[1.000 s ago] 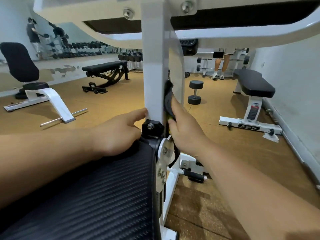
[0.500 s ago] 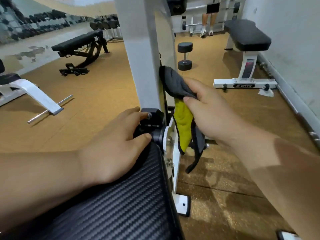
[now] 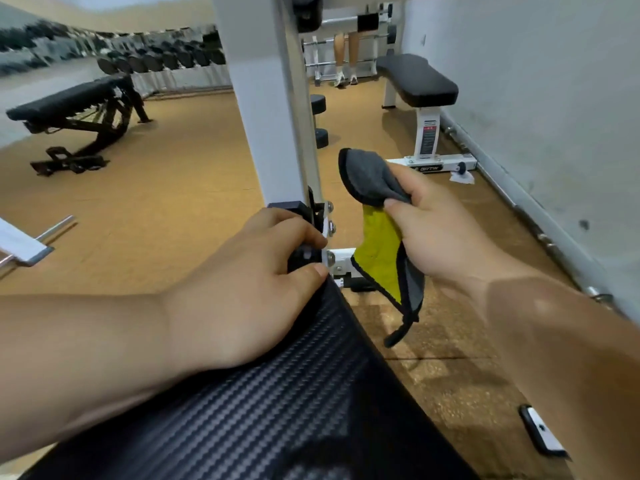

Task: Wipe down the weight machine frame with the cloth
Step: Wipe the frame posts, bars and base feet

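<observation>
My right hand (image 3: 440, 233) holds the cloth (image 3: 372, 178) in the air just to the right of the white upright of the weight machine frame (image 3: 263, 116). A gap of floor (image 3: 180, 188) shows between them, so the cloth's top fold does not touch the upright. The right fingers (image 3: 410, 180) are curled and pinch the cloth against the thumb. The grey side is bunched above the grip. The yellow side and a dark-edged tail hang down below it, in front of the white lower bar of the frame (image 3: 341, 259). I cannot tell whether the hanging part touches that bar.

My left hand (image 3: 242, 292) rests on the front end of the black textured seat pad (image 3: 277, 393). The left fingers (image 3: 294, 232) are curled over the black fitting (image 3: 301, 256) at the foot of the upright, with the thumb below it at the pad edge.

Behind the upright stands a dumbbell (image 3: 318, 121) on end. A flat bench (image 3: 419, 77) stands along the right wall (image 3: 536, 98). An adjustable bench (image 3: 72, 98) stands at the far left.
</observation>
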